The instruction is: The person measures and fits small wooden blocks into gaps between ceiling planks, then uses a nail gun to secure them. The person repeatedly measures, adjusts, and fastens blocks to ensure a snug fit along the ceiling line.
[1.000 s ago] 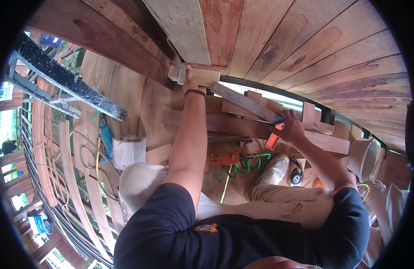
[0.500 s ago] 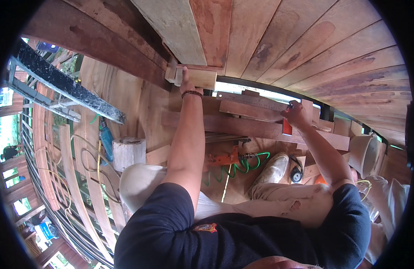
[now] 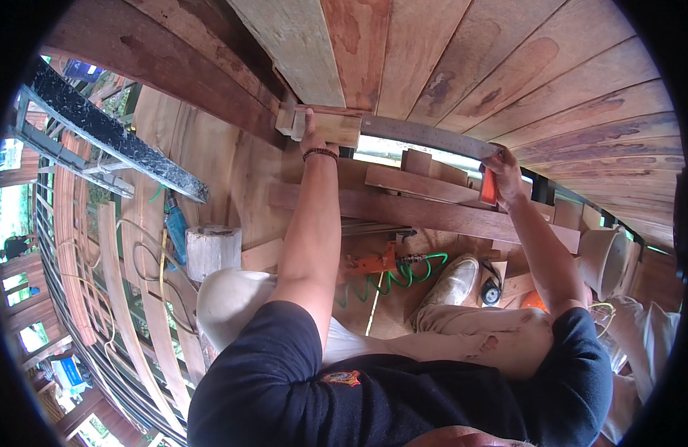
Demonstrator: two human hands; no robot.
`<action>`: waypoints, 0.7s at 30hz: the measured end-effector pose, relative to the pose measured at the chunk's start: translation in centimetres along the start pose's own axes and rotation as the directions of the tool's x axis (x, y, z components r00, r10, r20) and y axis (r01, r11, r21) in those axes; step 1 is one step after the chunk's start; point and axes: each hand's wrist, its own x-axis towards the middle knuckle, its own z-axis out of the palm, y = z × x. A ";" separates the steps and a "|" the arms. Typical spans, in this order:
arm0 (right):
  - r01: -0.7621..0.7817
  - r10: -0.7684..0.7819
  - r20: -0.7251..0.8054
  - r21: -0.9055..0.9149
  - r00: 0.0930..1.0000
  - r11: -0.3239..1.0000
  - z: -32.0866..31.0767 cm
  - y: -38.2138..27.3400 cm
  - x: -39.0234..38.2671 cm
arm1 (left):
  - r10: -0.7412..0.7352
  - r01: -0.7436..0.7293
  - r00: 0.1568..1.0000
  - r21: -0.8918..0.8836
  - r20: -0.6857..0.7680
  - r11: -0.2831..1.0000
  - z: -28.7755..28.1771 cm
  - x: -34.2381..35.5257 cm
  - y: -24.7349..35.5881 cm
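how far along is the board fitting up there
Done: most of the wall is already planked, boards edge to edge. In hand: the left hand presses a short block at the wall's lower edge, while the right hand holds an orange tool under a long grey strip. Left: an open gap below the strip shows daylight, and loose boards lie unused.

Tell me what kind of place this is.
Most likely a timber building site, an unfinished wooden structure open to the outdoors. A plank ceiling runs overhead, loose boards lie stacked below, and a ladder leans nearby. The left hand presses a wood block up under the planks.
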 end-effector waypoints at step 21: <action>-0.091 0.083 0.084 0.097 0.993 0.991 2.7 1.6 3.1 | -0.021 0.020 1.000 0.064 0.012 0.998 -0.3 0.4 -0.3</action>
